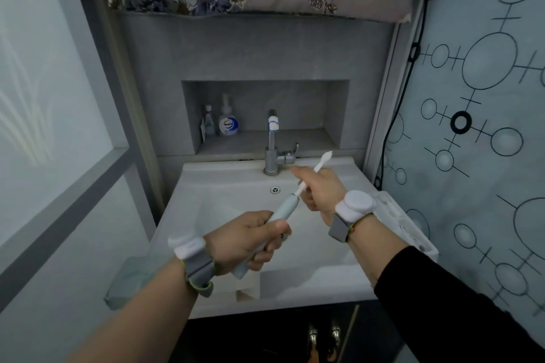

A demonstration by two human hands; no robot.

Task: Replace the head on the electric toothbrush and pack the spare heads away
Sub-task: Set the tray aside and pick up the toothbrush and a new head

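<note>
My left hand (247, 237) grips the pale blue electric toothbrush handle (283, 208) over the white sink (224, 180), its top pointing up and right. My right hand (320, 187) holds the white brush head (320, 163) by its neck, bristles up near the tap. The head's lower end meets the top of the handle; whether it is seated there I cannot tell. A white plastic tray (404, 224), partly hidden by my right wrist, lies at the sink's right edge.
A metal tap (272, 144) stands at the back of the sink. The wall niche holds a soap pump bottle (227, 121) and a small bottle (208, 121). A patterned curtain (477, 97) hangs at right, a glass partition (59, 97) at left.
</note>
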